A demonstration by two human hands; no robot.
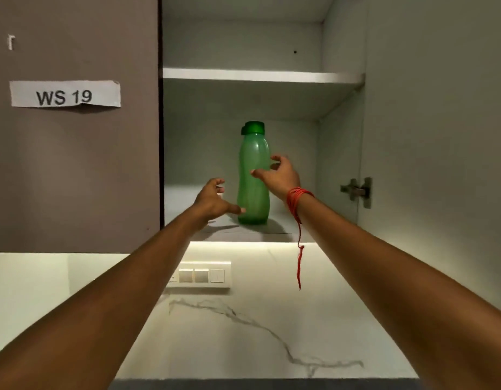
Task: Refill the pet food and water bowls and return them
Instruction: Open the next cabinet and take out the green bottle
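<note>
A green plastic water bottle (pixel 253 175) with a darker green cap stands upright on the lower shelf (pixel 277 230) of an open wall cabinet. My left hand (pixel 214 199) reaches in low at the bottle's left, fingers apart, thumb tip near its base. My right hand (pixel 277 174) is at the bottle's right side at mid height, fingers spread and curled, thumb across the bottle's front; it does not close round it. A red thread is tied on my right wrist. No bowls are in view.
The closed cabinet door (pixel 74 136) on the left bears a paper label reading WS 19. The open door (pixel 440 122) stands at the right with a hinge (pixel 357 191). An upper shelf (pixel 260 76) holds nothing visible. Below are a switch plate (pixel 201 274) and a marbled white wall.
</note>
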